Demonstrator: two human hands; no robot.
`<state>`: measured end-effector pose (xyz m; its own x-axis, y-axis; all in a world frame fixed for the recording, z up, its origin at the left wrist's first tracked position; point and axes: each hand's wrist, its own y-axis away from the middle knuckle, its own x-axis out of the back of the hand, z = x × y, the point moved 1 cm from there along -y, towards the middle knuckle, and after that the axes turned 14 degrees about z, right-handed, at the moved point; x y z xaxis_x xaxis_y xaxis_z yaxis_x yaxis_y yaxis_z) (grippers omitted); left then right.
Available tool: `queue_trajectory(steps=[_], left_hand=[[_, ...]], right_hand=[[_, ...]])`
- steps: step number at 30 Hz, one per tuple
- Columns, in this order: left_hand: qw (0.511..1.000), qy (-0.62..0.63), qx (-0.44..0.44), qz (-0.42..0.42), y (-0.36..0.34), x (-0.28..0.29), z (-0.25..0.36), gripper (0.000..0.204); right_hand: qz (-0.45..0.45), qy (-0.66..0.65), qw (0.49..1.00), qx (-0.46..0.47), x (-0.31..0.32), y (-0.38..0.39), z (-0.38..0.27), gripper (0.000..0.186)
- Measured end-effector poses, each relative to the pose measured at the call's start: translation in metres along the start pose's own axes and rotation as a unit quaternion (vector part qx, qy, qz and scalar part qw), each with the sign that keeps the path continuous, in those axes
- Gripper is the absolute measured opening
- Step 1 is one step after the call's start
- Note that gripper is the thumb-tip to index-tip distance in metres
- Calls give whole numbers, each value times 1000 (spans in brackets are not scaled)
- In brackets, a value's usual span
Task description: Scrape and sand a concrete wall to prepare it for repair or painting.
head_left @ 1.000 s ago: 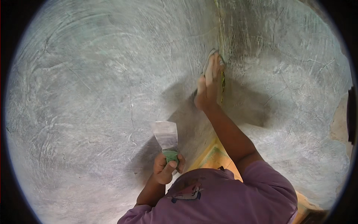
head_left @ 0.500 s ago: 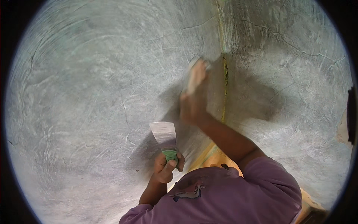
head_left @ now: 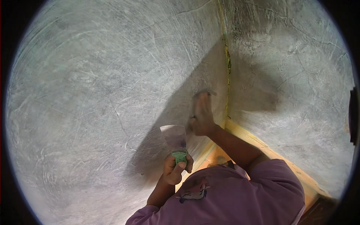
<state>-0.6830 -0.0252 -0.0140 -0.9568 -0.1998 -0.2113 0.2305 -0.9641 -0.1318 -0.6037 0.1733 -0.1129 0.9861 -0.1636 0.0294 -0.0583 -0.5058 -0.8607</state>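
Observation:
A putty knife [head_left: 174,137] with a wide metal blade and a green handle is gripped in my left hand [head_left: 175,172], its blade pointing up in front of the grey wall [head_left: 82,105]. My right hand [head_left: 203,115] presses against that wall just left of the corner, fingers pointing upward. Under its fingers lies a thin flat sheet [head_left: 212,93], mostly covered by the hand; only a dark edge shows past the fingertips. Its material is hard to make out.
A second grey wall [head_left: 307,82] meets the first at a corner with a yellow, chipped seam [head_left: 227,67]. Cracks run across both walls. An orange-yellow floor [head_left: 262,144] shows below, and a dark object [head_left: 353,116] juts in at the far right.
My right hand has slid down the wall with the flat sheet, from higher up to near the corner's lower part. The left hand with the putty knife has shifted slightly right in view.

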Motion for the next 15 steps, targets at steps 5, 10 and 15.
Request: queue_trajectory(steps=[5, 10, 15], left_hand=[[999, 11, 33, -8, 1, 3, -6, 33], [993, -17, 115, -30, 5, 1, -11, 35], [990, -26, 133, -32, 3, 2, -14, 39]], right_hand=[[137, 2, 937, -322, -2, -29, 16, 72], [82, 28, 996, -17, -7, -15, -4, 66], [155, -26, 883, -442, -9, 28, 57, 66]])
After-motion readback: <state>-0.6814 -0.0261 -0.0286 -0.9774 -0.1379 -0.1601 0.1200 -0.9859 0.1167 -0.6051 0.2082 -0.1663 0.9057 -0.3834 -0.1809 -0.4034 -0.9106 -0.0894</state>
